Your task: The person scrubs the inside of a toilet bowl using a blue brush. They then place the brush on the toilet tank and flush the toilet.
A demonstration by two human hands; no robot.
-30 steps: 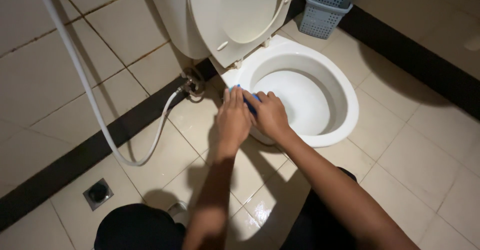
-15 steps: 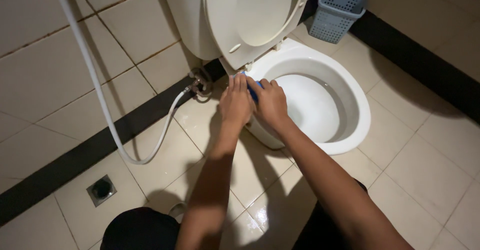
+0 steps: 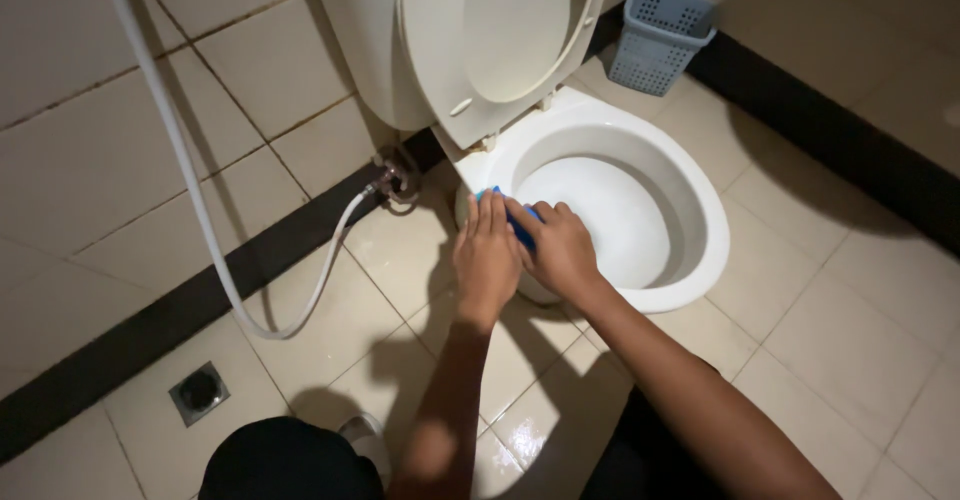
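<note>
On the wet tiled floor we press our flat left hand [image 3: 487,255] and curled right hand [image 3: 560,250], seemingly gripping a blue sponge [image 3: 518,220], against the toilet bowl [image 3: 690,210] rim near a basket [image 3: 658,38].

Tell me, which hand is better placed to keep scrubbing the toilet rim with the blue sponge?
Probably the right hand: its fingers curl over the blue sponge on the toilet rim. The left hand lies flat alongside, fingertips only at the sponge's edge.

hands [image 3: 525,250] press blue sponge [image 3: 517,218] on toilet rim [image 3: 700,280]
</note>
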